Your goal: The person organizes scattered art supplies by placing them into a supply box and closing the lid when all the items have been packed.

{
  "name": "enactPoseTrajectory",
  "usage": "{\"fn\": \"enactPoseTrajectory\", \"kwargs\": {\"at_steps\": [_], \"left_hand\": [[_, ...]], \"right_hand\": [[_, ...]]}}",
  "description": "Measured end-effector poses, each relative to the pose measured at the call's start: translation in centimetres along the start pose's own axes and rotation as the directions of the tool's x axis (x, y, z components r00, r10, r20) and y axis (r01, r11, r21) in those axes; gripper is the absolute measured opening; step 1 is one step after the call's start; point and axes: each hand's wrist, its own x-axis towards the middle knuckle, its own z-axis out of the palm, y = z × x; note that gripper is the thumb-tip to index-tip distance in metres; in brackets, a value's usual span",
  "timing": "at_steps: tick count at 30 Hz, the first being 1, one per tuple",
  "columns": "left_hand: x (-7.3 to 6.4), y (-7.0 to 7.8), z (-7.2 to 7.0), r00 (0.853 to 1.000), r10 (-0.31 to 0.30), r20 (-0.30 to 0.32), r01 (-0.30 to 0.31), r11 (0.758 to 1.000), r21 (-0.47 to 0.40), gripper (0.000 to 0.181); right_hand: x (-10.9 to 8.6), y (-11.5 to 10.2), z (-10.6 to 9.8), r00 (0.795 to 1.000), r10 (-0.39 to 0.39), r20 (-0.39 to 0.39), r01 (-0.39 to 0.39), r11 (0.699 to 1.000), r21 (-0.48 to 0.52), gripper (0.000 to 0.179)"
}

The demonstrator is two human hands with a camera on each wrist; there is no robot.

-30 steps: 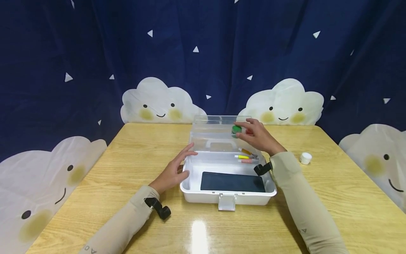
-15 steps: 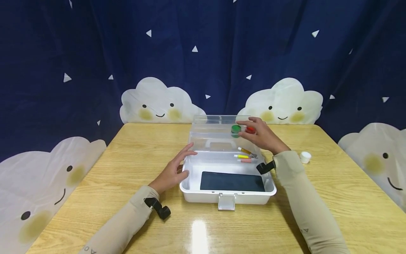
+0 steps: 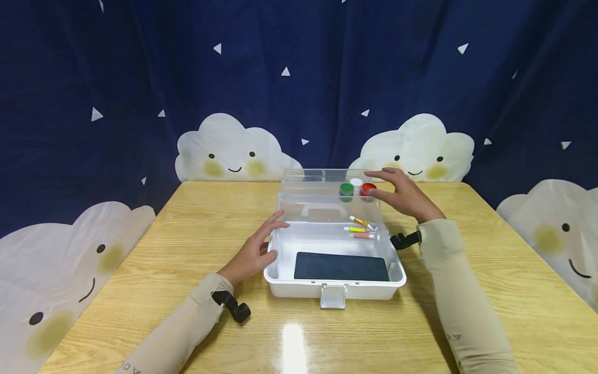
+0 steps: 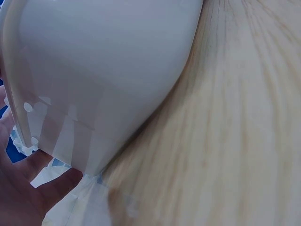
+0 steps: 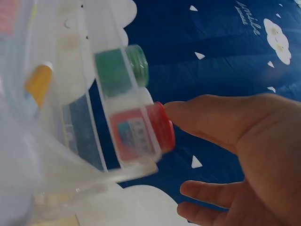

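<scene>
My left hand (image 3: 254,255) rests at the left side of a white plastic box (image 3: 327,291), fingers spread along its wall. My right hand (image 3: 408,196) is at the back right with straight, parted fingers and holds nothing. Its thumb tip lies right at the red jar (image 5: 162,129) in the right wrist view. Beside that stand a white-lidded jar (image 3: 356,183) and a green jar (image 3: 346,189), all in the raised clear tray (image 3: 313,188). Orange (image 3: 358,221), yellow (image 3: 357,229) and pink tubes (image 3: 362,236) lie in the lower tier.
A dark flat rectangle (image 3: 341,267) lies on the box's floor. The front latch (image 3: 333,297) hangs down over the wooden table (image 3: 210,208). Behind the table hangs a navy curtain (image 3: 261,78) with cloud prints.
My right hand has drawn back to the right from the green jar, uncovering the white-lidded and red jars. Its sleeve now hides the white jar on the table. My left hand stays put.
</scene>
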Motion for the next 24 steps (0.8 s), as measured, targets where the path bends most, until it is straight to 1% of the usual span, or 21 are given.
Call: {"fn": "enactPoseTrajectory", "kwargs": {"at_steps": [9,13,18,24], "left_hand": [[0.0,0.0,-0.1,1.0,-0.009,0.001,0.009,1.0,0.004,0.059],[0.1,-0.1,0.2,1.0,-0.017,0.008,0.017,1.0,-0.014,0.059],[-0.1,-0.1,0.2,0.999,-0.032,0.003,0.032,0.999,-0.008,0.059],[-0.1,0.0,0.0,1.0,-0.028,-0.001,0.028,1.0,0.003,0.059]], "right_hand": [[-0.8,1.3,-1.9,0.999,0.036,-0.02,-0.036,0.999,0.029,0.056],[-1.4,1.7,-2.5,0.998,0.058,-0.024,-0.058,0.998,0.01,0.056],[-1.6,2.0,-2.7,0.999,0.043,-0.028,-0.044,0.999,-0.028,0.055],[-1.7,2.5,-3.2,0.998,0.05,-0.027,-0.051,0.997,-0.057,0.058]]}}
